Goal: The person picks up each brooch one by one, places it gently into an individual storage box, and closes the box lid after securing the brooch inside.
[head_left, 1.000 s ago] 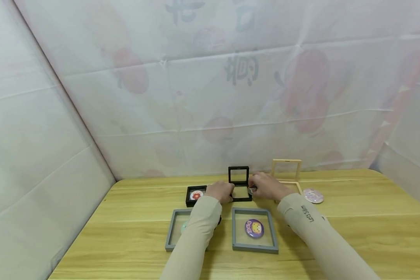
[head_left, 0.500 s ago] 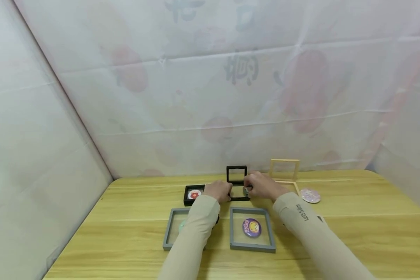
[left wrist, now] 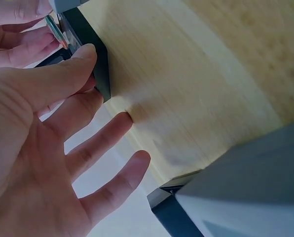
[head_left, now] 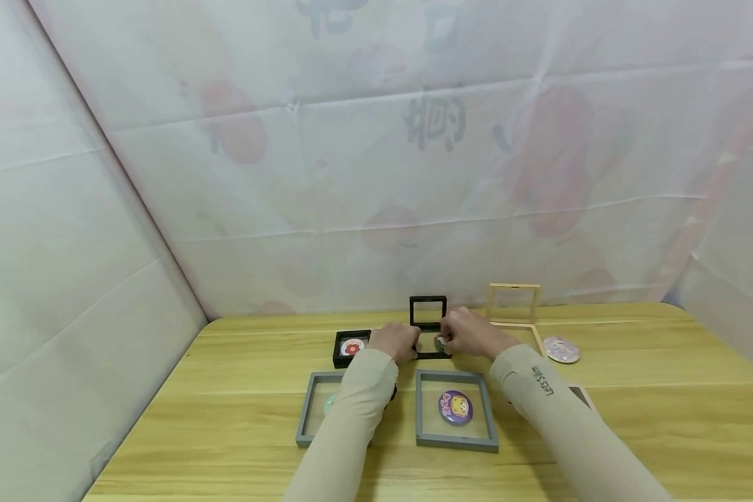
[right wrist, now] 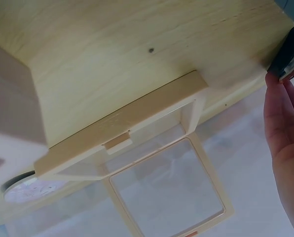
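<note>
My left hand (head_left: 397, 341) holds the left side of a small black display frame (head_left: 434, 355), whose lid stands upright at the back. In the left wrist view the thumb and index finger pinch the frame's edge, with the other fingers spread. My right hand (head_left: 469, 333) pinches a small round badge (head_left: 440, 344) over the right part of the frame's lower half. In the left wrist view the badge (left wrist: 55, 30) is tilted on edge, close against the frame. Its face is mostly hidden by fingers.
A closed black frame (head_left: 337, 352) with a red flower badge is left. Two grey frames (head_left: 457, 442) lie in front, one with a purple bear badge (head_left: 455, 407). An open beige frame (head_left: 514, 286) and lilac badge (head_left: 562, 350) are right. A dark-faced item (head_left: 581, 394) shows beside the right sleeve.
My right hand has shifted slightly left, bringing the badge from the black frame's right edge to over its lower half. The left hand keeps its hold.
</note>
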`<state>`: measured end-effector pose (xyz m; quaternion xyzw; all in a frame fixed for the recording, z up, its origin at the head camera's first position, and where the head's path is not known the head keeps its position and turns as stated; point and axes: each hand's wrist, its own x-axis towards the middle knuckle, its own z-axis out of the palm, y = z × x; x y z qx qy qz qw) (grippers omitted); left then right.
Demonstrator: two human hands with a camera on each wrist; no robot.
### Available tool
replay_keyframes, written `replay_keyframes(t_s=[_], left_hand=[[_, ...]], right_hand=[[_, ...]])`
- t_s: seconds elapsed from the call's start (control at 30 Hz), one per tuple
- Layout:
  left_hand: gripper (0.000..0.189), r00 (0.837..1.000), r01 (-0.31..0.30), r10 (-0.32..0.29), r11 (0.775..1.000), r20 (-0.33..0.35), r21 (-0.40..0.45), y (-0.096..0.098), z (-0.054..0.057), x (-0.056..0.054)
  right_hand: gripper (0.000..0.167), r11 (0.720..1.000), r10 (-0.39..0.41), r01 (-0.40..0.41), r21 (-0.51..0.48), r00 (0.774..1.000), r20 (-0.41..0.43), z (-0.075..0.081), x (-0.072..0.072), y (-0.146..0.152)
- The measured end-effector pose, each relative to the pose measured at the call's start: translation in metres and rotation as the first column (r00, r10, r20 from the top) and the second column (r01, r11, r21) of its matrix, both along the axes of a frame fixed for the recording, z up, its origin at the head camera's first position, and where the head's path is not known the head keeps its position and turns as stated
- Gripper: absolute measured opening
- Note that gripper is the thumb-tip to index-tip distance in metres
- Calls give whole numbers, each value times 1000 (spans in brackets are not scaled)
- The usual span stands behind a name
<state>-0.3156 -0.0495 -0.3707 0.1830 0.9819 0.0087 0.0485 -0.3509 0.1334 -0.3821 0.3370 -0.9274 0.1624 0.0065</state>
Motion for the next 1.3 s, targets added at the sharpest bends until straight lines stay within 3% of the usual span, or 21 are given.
replay_keyframes(t_s=[0.33,0.73,1.3], left_hand=[[11,1000,4,-4,1000,8,-1,-1,-3,-3],[9,1000,5,-5,1000,8,-2,0,-6,-3],[11,1000,-3,3,1000,25,-11,1,-6,-4]], right_hand=[[14,997,-78,78,-1,995,61,0,1,-5],[12,999,5,-4,-35,999,34,-3,2,-7],[10,999,3,-3,-44,1000,12,-4,1,-15]])
